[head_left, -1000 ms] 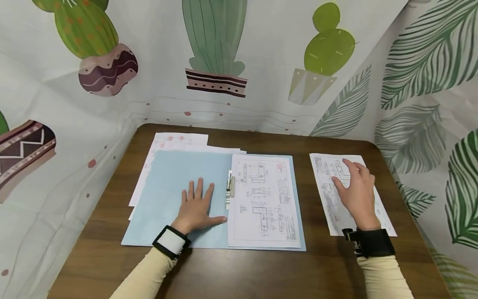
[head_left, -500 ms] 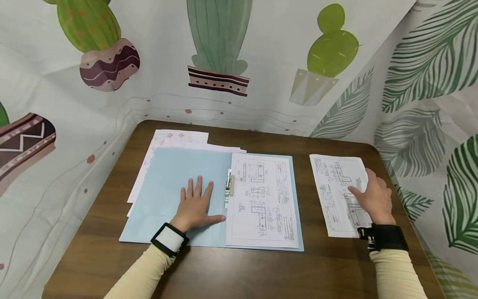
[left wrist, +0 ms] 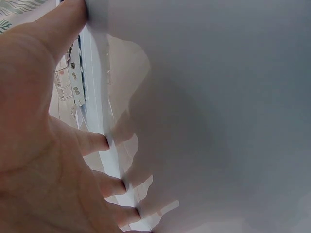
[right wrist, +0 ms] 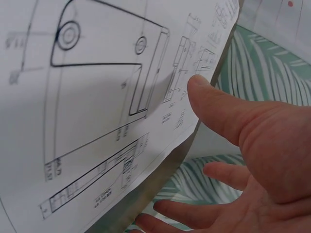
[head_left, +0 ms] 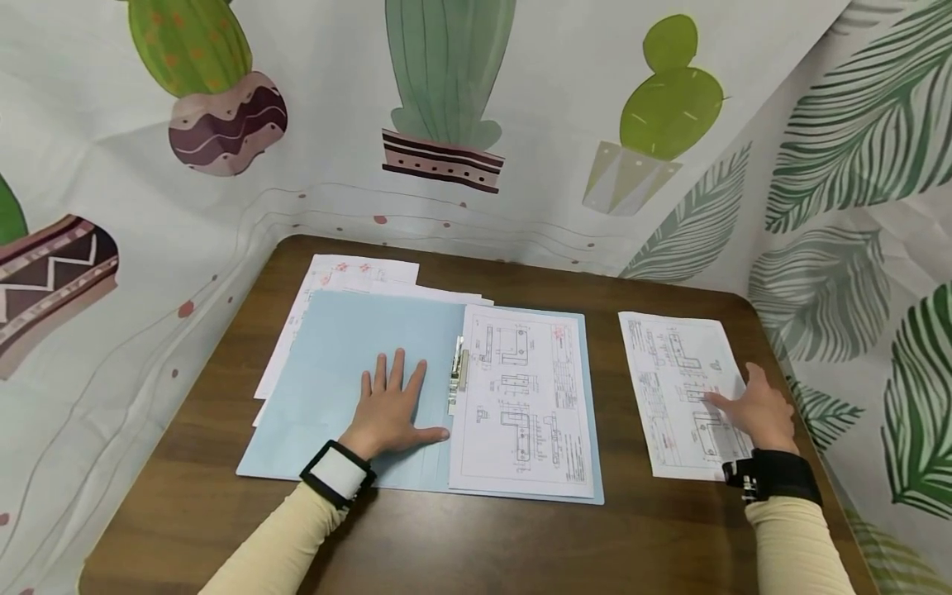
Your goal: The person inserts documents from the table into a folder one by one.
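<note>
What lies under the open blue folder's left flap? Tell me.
White sheets stick out from under the blue folder at its far and left edges. The left hand presses the flap; the rest is covered.

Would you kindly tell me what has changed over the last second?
The right hand slid back along the loose drawing sheet to its right edge, thumb on top. The left hand stayed flat on the blue folder, which did not move.

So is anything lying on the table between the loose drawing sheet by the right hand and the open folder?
Nothing visible. Only bare table separates the loose sheet from the folder; the right hand rests on the sheet's right edge.
</note>
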